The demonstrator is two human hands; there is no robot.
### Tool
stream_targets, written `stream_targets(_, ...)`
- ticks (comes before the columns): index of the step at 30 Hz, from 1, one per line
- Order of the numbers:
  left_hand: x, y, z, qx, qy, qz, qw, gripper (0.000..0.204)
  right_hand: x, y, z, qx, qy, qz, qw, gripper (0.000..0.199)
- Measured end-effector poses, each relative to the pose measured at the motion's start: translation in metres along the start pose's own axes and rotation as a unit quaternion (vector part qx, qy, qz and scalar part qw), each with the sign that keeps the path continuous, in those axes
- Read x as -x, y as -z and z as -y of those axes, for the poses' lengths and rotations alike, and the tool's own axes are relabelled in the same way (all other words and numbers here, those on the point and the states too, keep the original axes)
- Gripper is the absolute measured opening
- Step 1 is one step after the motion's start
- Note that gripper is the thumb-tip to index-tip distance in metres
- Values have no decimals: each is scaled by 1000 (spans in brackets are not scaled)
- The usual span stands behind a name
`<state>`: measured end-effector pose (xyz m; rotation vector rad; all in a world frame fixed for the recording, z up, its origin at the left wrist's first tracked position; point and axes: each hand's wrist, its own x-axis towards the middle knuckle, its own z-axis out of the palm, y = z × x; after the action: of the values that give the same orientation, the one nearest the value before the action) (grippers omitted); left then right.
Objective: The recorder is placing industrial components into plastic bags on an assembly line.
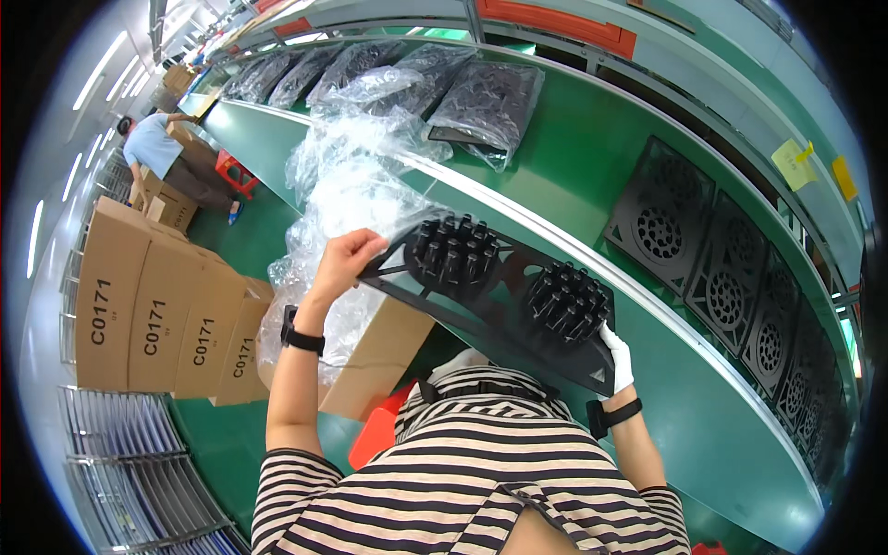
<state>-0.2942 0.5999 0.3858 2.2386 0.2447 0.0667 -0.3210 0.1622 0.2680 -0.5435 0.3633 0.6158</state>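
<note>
A black plastic panel (495,319) with two round clusters of upright pegs is held tilted in front of me, over the near edge of the green bench. Its left corner is pinched in my bare left hand (344,265), whose fingers are closed. My right hand (618,361), in a white glove, is closed round the panel's right end. Crumpled clear plastic bags (347,199) spread just beyond and beside my left hand. Part of the panel's underside is hidden from view.
Bagged dark panels (486,106) line the belt at the back. More black panels (661,222) lie in a row on the right. Cardboard boxes (157,305) are stacked at the left, with another box (379,356) beside me. A co-worker (162,153) bends over boxes at far left.
</note>
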Motion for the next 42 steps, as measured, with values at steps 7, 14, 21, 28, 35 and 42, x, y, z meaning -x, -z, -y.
stream_targets(7,-10,-27,-20,-377,-292,-99,873,15,4,-65,-51,56,40,-71,995,33)
stream_targets(14,-39,-49,-57,-324,-421,50,846,8,-8,-90,-42,62,91,-62,992,28)
stream_targets(21,-54,-56,-84,-302,-367,-109,873,13,4,-108,-53,4,137,23,990,39)
stream_targets(28,-60,-71,-131,-210,-529,96,817,9,-14,-100,-50,-67,142,-54,986,36)
stream_targets(35,-51,-113,-118,-194,-580,72,787,2,-52,-124,-58,-69,166,-31,983,39)
stream_targets(42,-120,-93,-114,-9,-425,-60,903,7,-65,-154,-37,1,165,-72,984,35)
